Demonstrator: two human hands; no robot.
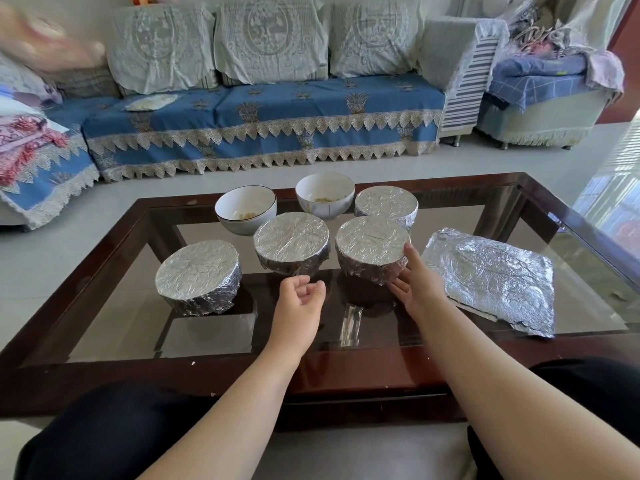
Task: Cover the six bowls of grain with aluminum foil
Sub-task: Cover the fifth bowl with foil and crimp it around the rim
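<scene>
**Four bowls wrapped, two left open**

Hands first: the right hand (417,284) has its fingers straight and laid against the crimped side of the near-right foil-covered round bowl (371,247), by the look of it pressing the wrap tight under the rim. The left hand (300,295) hovers apart with fingers loosely curled, holding nothing, just before the middle foil-covered round bowl (291,241).

Two more wrapped bowls stand at the near left (198,273) and far right (386,205). Behind them, two white ceramic bowls, left (246,213) and right (325,195), with a little grain in the bottom, are uncovered.

A stack of crinkled silver foil sheets (491,278) lies flat just right of the working hand, probably kept there for easy reach. All rest on the glass-topped dark wooden worktop (429,362).
</scene>
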